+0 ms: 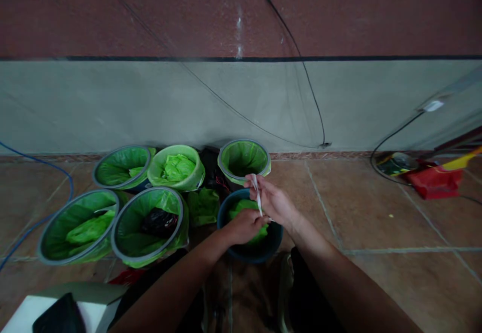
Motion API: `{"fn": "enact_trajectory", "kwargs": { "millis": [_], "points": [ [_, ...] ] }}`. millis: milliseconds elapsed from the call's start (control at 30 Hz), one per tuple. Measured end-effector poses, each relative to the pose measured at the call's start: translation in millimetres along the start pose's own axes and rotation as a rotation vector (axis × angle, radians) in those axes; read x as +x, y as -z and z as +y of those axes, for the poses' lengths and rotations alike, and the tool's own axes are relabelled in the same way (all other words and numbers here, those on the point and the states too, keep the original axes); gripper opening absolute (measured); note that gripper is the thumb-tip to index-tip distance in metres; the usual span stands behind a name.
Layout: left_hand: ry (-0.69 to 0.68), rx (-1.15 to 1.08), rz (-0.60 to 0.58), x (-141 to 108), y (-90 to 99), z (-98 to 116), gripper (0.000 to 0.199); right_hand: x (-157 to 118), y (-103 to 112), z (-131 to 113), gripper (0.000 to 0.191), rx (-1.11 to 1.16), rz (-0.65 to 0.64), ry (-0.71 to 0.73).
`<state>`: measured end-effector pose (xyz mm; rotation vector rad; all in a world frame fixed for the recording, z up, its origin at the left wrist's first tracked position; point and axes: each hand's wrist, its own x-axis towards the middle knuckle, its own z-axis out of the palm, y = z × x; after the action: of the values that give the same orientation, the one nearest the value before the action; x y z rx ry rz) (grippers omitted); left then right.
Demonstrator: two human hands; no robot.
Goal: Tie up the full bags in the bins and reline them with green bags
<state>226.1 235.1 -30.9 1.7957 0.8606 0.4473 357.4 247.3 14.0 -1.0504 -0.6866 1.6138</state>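
A thin white strip [257, 195] stretches between my two hands above a dark blue bin [276, 242]. My left hand [243, 226] is closed, pinching the lower part of the strip, and a short end pokes out past its fingertips. Higher up and to the right, my right hand [276, 201] has its fingers bent around the upper part of the strip. Whether the strip forms a loop I cannot tell. Below the hands, a bright green plastic bag [259, 236] lies crumpled inside the blue bin, partly hidden by my left hand.
Several bins with green liners stand to the left, among them a grey-rimmed one [117, 222] holding a black bag [160, 221]. Behind the blue bin is another lined bin [244, 158]. A red dustpan [433, 181] lies right; a blue hose [71, 187] runs left.
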Motion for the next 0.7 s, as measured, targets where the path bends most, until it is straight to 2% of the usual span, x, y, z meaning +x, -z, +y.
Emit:
{"fn": "enact_trajectory", "kwargs": {
  "millis": [100,167,233,333,433,600,700],
  "points": [
    [0.02,-0.038,-0.071,4,2.3,-7,0.035,3,15,8,0.032,-0.422,0.097,0.08],
    [0.082,-0.103,-0.019,7,3.5,-16,0.037,3,26,15,0.029,-0.705,0.123,0.131],
    [0.152,-0.195,0.041,10,4.7,-25,0.04,1,35,22,0.026,-0.856,0.12,0.138],
    [0.258,-0.353,0.125,14,7.6,-33,0.043,-2,42,30,0.022,-0.921,0.108,0.125],
    [0.361,-0.447,0.163,13,12.0,-32,0.039,-4,42,32,0.02,-0.985,0.11,0.169],
    [0.492,-0.492,0.219,12,18.3,-25,0.022,-6,38,28,0.021,-0.932,0.065,0.176],
    [0.481,-0.442,0.253,13,20.4,-27,0.015,-6,41,30,0.02,-0.853,0.006,0.135]
  ]
}}
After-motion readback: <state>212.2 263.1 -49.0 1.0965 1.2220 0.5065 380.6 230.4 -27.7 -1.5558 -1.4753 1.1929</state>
